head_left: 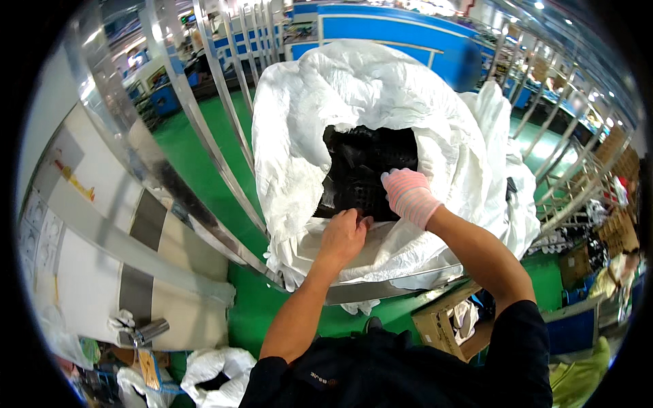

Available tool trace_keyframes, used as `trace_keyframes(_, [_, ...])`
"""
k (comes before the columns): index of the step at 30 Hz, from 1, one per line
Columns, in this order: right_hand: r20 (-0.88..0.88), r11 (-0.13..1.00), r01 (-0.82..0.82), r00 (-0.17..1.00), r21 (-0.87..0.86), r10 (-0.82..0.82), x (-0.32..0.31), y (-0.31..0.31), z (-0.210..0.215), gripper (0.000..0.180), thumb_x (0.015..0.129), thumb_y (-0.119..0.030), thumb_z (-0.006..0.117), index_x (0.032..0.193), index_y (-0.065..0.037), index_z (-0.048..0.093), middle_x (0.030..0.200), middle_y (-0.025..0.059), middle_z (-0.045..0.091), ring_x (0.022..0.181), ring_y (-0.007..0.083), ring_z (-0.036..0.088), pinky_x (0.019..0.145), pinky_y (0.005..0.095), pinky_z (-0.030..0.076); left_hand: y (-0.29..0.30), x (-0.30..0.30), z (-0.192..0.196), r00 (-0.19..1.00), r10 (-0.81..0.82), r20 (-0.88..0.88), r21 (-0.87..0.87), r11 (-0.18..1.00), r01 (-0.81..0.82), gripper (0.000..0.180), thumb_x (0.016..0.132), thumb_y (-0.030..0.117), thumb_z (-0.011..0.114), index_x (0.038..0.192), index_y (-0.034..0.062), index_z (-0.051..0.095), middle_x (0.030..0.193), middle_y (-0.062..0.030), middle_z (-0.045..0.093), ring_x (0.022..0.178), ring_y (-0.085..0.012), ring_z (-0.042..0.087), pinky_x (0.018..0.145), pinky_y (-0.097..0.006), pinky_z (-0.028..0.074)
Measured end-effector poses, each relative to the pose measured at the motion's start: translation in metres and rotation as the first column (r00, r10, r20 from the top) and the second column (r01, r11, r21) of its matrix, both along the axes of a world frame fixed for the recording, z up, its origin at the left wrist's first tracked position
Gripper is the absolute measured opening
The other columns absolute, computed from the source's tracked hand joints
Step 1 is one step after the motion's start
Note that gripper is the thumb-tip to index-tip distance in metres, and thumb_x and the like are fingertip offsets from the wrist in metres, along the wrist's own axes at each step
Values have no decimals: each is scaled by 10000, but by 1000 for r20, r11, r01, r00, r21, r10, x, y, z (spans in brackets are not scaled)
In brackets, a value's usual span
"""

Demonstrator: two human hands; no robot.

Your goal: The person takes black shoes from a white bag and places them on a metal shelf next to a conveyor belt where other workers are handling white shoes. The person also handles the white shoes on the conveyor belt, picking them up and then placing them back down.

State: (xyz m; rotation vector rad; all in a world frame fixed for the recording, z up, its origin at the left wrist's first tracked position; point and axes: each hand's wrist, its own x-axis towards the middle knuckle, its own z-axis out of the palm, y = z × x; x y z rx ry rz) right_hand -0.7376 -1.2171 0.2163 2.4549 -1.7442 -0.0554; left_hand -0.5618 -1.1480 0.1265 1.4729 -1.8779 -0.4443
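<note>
A big white woven sack point(340, 95) lies open in front of me, resting on a metal rail point(381, 289). Inside its mouth sits a heap of black plastic parts point(364, 166). My left hand point(343, 234) is bare and closed on the sack's lower edge at the opening. My right hand point(407, 196) wears a pink-and-white striped glove and reaches into the opening, its fingers on the black parts.
Slanted metal railing bars point(204, 129) run along the left above a green floor point(204, 177). A blue machine housing point(408, 34) stands behind the sack. A cardboard box point(442, 323) and smaller white bags point(211, 370) lie below. A person in yellow point(615, 272) is at far right.
</note>
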Motion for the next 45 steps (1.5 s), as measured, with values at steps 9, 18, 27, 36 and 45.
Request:
trace_keyframes(9, [225, 962, -270, 936, -35, 271, -29, 22, -15, 273, 854, -171, 694, 1057, -11, 607, 1070, 196, 644, 1029, 360, 657, 810, 454, 583, -8, -26, -12, 575, 385, -722, 396, 911, -113, 268, 848, 95, 804, 1058, 4, 663, 958, -44, 707, 848, -126, 644, 741, -275, 522])
trace_keyframes(18, [530, 943, -315, 821, 109, 212, -49, 26, 8, 802, 871, -475, 754, 1415, 50, 484, 1351, 283, 553, 1257, 445, 532, 1077, 474, 450, 44, 10, -3, 185, 300, -936, 309, 951, 19, 430, 826, -57, 756, 1235, 7, 639, 1036, -42, 706, 905, -154, 676, 867, -299, 550])
trace_keyframes(27, [167, 957, -232, 951, -174, 261, 35, -67, -38, 396, 850, -285, 746, 1142, -34, 652, 1067, 168, 684, 1045, 388, 645, 908, 460, 535, 45, 67, 10, 477, 401, -782, 330, 916, -230, 393, 725, -47, 630, 1116, -32, 662, 1050, -103, 696, 933, -182, 653, 852, -299, 517])
trace_keyframes(36, [225, 691, -652, 655, -312, 721, 25, -7, 15, 199, 827, -119, 688, 1024, -92, 671, 947, 115, 621, 873, 327, 657, 707, 424, 562, 66, 73, 24, 280, 34, -959, 91, 977, 195, 440, 649, -151, 643, 1069, -20, 670, 1196, -110, 681, 1053, -196, 662, 882, -315, 564])
trace_keyframes(45, [731, 748, -630, 609, 209, 308, 13, -14, 4, 401, 874, -276, 754, 1161, -3, 689, 1094, 193, 698, 1007, 379, 675, 877, 412, 538, 90, 58, 17, 87, 33, -996, 59, 946, 318, 479, 680, 31, 896, 1110, -14, 691, 1231, -167, 671, 1096, -250, 673, 950, -348, 571])
